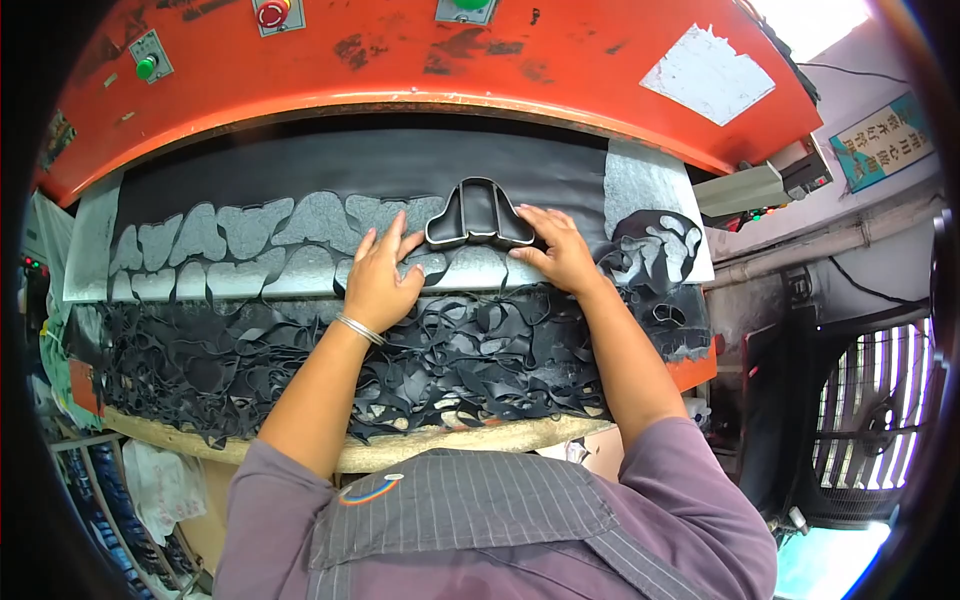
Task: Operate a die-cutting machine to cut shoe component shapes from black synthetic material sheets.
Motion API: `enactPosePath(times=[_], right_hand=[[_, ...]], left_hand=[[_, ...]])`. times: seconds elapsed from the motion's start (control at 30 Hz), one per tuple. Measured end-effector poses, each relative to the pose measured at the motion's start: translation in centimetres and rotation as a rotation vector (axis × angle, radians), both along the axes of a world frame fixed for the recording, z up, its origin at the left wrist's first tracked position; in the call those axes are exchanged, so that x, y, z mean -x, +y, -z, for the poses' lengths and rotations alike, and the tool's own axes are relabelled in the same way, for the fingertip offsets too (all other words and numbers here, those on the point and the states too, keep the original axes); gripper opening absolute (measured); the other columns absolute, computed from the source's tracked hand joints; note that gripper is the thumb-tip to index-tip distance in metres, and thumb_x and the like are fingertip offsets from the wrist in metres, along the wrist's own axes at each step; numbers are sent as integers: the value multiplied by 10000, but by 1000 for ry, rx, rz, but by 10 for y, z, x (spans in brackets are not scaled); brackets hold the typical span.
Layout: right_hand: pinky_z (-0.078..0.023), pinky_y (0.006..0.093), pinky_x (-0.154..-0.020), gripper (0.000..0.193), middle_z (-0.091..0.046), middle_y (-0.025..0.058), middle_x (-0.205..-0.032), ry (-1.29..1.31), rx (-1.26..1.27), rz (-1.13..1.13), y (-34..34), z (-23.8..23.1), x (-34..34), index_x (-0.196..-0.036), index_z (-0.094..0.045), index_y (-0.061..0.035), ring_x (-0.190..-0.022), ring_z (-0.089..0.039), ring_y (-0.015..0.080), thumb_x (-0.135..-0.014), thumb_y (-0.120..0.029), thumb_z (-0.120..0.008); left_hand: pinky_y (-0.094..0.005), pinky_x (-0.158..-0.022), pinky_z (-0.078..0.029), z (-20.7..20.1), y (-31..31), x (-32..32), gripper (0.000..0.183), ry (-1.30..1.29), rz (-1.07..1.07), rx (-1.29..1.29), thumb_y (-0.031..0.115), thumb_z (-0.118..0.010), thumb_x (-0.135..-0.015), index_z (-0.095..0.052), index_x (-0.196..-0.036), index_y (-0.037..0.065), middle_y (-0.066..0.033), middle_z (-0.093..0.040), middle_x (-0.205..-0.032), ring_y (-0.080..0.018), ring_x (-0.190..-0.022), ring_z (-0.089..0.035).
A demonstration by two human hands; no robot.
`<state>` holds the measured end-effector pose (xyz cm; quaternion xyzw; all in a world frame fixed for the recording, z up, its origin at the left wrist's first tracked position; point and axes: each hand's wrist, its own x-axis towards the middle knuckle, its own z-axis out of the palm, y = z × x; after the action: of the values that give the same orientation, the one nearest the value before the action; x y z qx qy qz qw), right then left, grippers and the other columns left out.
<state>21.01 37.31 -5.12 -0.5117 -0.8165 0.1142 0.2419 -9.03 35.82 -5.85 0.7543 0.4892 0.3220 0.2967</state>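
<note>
A metal cutting die (479,216), bell-shaped with inner dividing walls, stands on a black sheet (380,160) spread over the pale metal bed. My right hand (562,250) grips the die's right corner between fingers and thumb. To the left of the die, my left hand (384,272) lies with fingers spread over the cut edge of the sheet, its fingertips apart from the die. Rows of cut-out holes show the pale bed (245,235) through the sheet on the left. What lies beneath my left palm is hidden.
An orange machine beam (420,60) with a red button (272,13) and green buttons (147,67) spans the far side. Tangled black scraps (230,360) cover the near ledge. A bunched black remnant (655,248) lies at the bed's right end. A fan (870,420) stands at right.
</note>
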Motion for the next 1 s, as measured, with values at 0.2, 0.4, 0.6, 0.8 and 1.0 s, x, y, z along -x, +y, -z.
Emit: enactPosePath(times=[0.2, 0.4, 0.6, 0.8, 1.0], right_hand=[[-339, 427, -1072, 622, -578, 147, -1304, -33, -76, -8, -2, 2, 0, -1284, -549, -39, -1215, -541, 288, -755, -286, -764], [-364, 428, -1046, 618, -598, 163, -1262, -41, -118, -10, -5, 1, 2, -1273, -548, -42, -1159, -571, 303, -748, -290, -758], [-362, 427, -1045, 692, -544, 166, -1332, -130, -131, 80, -14, -10, 19, -1332, -504, -72, -1244, -498, 321, -746, -336, -761], [-480, 394, -892, 678, -609, 174, -1162, 217, -225, 181, -29, -96, 71, -1316, -497, -23, -1033, -602, 323, -759, -281, -784], [-482, 323, -529, 291, -564, 71, -620, 318, -506, 228, 33, -186, 140, -965, -531, -34, -538, -572, 225, -806, -156, -741]], left_hand=[[-414, -1122, -290, -4, 2, -4, 706, -10, -30, -82, 126, -583, -768, -329, -1396, -73, -43, -666, -1193, -184, -628, -574], [-418, -1123, -290, -2, -1, -5, 693, 15, -35, -126, 108, -595, -747, -363, -1376, -69, -59, -674, -1170, -192, -686, -630], [-381, -1074, -364, -2, 5, 18, 608, -112, -91, -49, 147, -623, -798, -436, -1347, -33, -111, -643, -1219, -249, -945, -654], [-317, -928, -464, -77, 76, 164, 232, -394, -620, -376, 181, -536, -968, -628, -1114, 27, -90, -672, -1093, -179, -1046, -616], [-322, -744, -449, -172, 103, 302, 333, -38, -909, -808, 302, -474, -1003, -612, -904, 16, -71, -615, -809, -163, -770, -570]])
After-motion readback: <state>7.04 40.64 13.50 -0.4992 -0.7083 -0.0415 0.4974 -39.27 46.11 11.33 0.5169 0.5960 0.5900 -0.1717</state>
